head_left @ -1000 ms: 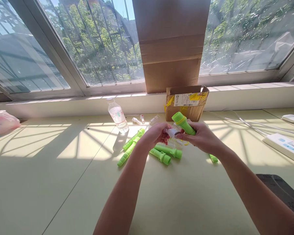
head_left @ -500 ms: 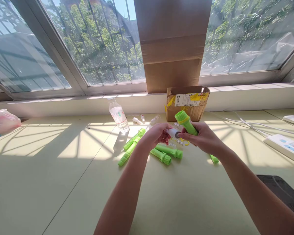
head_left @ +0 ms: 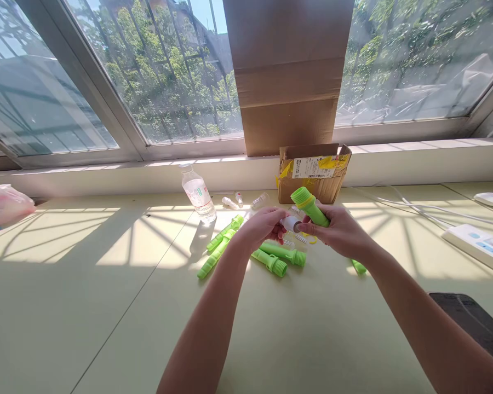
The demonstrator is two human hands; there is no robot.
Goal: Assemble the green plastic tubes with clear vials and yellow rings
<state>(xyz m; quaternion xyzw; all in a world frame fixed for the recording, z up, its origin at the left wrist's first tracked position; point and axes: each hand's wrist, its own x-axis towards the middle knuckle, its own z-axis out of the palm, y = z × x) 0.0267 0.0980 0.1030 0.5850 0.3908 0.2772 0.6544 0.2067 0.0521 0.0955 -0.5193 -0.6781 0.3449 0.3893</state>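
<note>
My right hand (head_left: pixel 339 229) is closed around a bright green plastic tube (head_left: pixel 310 207), whose wide threaded end with a yellow ring tilts up and left. My left hand (head_left: pixel 267 225) pinches a small white cylindrical piece (head_left: pixel 290 223); its dark end meets my right thumb and fingertips. Several green tubes like the held one lie on the table below and left of my hands, among them one with a threaded end (head_left: pixel 278 266) and a ridged one (head_left: pixel 216 256). Clear plastic parts (head_left: pixel 288 241) and a yellow ring (head_left: pixel 312 239) are partly hidden beneath my hands.
A water bottle (head_left: pixel 198 192) stands at the back, near small white pieces (head_left: pixel 229 203) and a clear cap (head_left: pixel 259 201). Behind my hands is an open cardboard box (head_left: pixel 332 186). On the right lie a power strip (head_left: pixel 479 249), cables and a dark flat object (head_left: pixel 468 323).
Both hands stay almost in place. The green tube and the white piece have shifted very slightly left.
</note>
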